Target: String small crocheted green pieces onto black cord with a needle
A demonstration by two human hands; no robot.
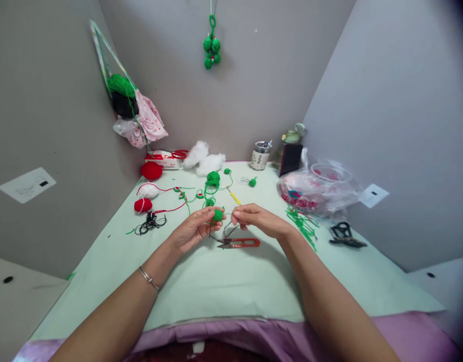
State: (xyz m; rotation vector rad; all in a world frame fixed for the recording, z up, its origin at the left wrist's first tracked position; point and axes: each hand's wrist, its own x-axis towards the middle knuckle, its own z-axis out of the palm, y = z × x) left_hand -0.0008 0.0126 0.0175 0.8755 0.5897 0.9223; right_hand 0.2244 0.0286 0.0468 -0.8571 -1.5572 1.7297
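My left hand [197,229] pinches a small green crocheted ball [218,215] between thumb and fingers, above the middle of the table. Just to its right, the fingertips of my right hand [256,218] are closed on a thin, straight needle [227,214] that reaches toward the ball. Black yarn [228,233] loops down below both hands. Red-handled thread snips [241,243] lie on the table under them. Beyond my fingers are a yellow-handled crochet hook [235,196] and a ball of green yarn [213,179].
Red yarn [151,171], black yarn strands [151,223] and small green crocheted pieces [181,195] lie to the left. White stuffing [209,163] and a pen cup [260,156] stand at the back. On the right are a plastic bag [310,188], green yarn scraps [302,223] and a black hair claw [344,235].
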